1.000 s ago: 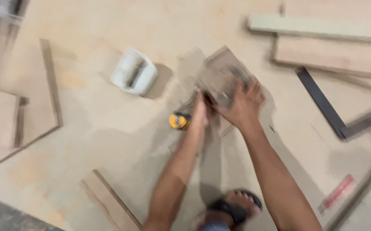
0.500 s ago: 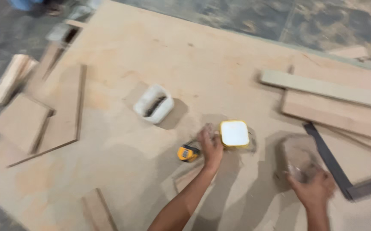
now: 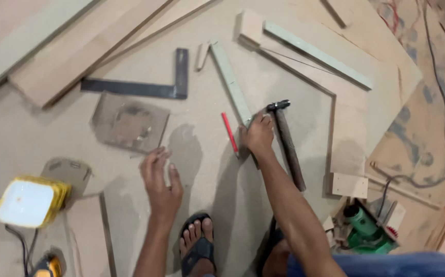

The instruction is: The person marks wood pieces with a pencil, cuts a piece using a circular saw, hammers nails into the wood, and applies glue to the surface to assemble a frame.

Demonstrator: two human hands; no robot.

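The right hand [image 3: 257, 137] had its grip on the near end of a pale green strip [image 3: 231, 83] of wood, fingers pressed down where the strip met the board. Whether the fingers were wrapped around it or only bearing on it could not be told. A hammer [image 3: 287, 143] with a dark head and wooden handle lay just beside that hand on its right, its head up near the fingertips. A red pencil [image 3: 229, 133] lay just left of the hand, flat on the board.

The left hand [image 3: 160, 180] hovered open, fingers spread, holding nothing, its fingertips just short of the lower corner of a thin brown panel [image 3: 129, 122]. Above the panel lay a dark steel square [image 3: 150, 88], its 2 arms forming an L.

Everything rested on a large sheet of fibreboard [image 3: 43, 149] on the floor. A foot in a black sandal [image 3: 197, 249] stood between the 2 arms. A yellow work light [image 3: 31, 201] glowed at lower left, and a green power tool [image 3: 367, 233] sat at lower right beside a small wood block [image 3: 350, 184]. A second long green strip [image 3: 317, 54] lay at upper right.
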